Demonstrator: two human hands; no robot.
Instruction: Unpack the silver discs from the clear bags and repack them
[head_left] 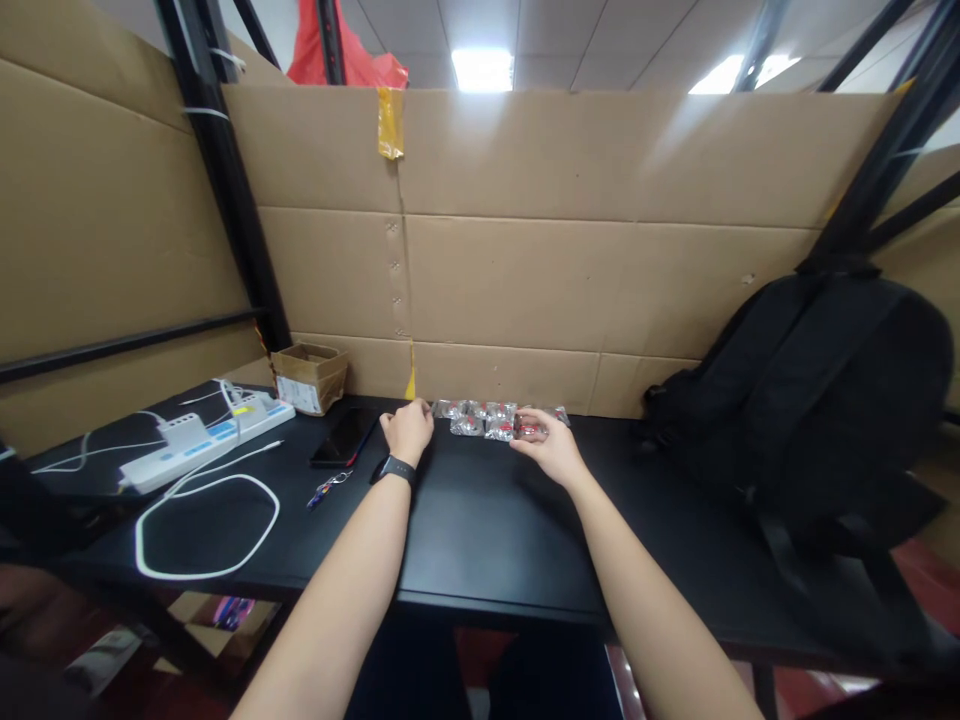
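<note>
Several small clear plastic packets with red contents (480, 418) lie in a row at the back of the black table (480, 520), against the cardboard wall. My right hand (546, 442) reaches the right end of the row, fingers curled on a packet (529, 430). My left hand (407, 430), with a black watch on its wrist, rests closed at the left end of the row, just short of the first packet; what its fingers hold, if anything, is hidden.
A black phone (343, 437) and a small key ring (328, 488) lie left of my left hand. Further left are a white power strip (214, 440), a white cable loop (206, 525) and a small cardboard box (310, 377). A black backpack (817, 400) leans at the right.
</note>
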